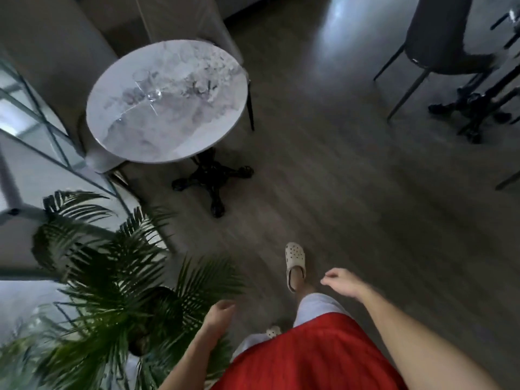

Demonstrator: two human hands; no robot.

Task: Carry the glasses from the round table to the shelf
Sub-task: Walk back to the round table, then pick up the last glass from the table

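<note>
A round table with a grey-white marbled top (146,136) stands at the far left on a black cross-shaped metal foot (211,175). The clear drinking glasses (147,87) sit on its far half, a little left of the middle. They are blurred against the pattern of the top, so I cannot tell how many there are or whether they touch. The left hand (218,313) hangs low at the near centre, just beside the fronds of a green palm-like potted plant (112,277), with its fingers loosely curled around nothing. The right hand (340,281) is held out to the right of it, palm down and fingers relaxed, and it also carries nothing. Both hands are well apart from the table and the glasses. Between the hands, a cream perforated clog (295,263) is planted forward on the dark wood-look floor (337,164), below a white trouser leg and a red ribbed garment (309,356). A glass-and-metal frame (33,114) runs along the left edge, close to the table. A dark grey chair with thin black legs (444,29) stands at the far right.
</note>
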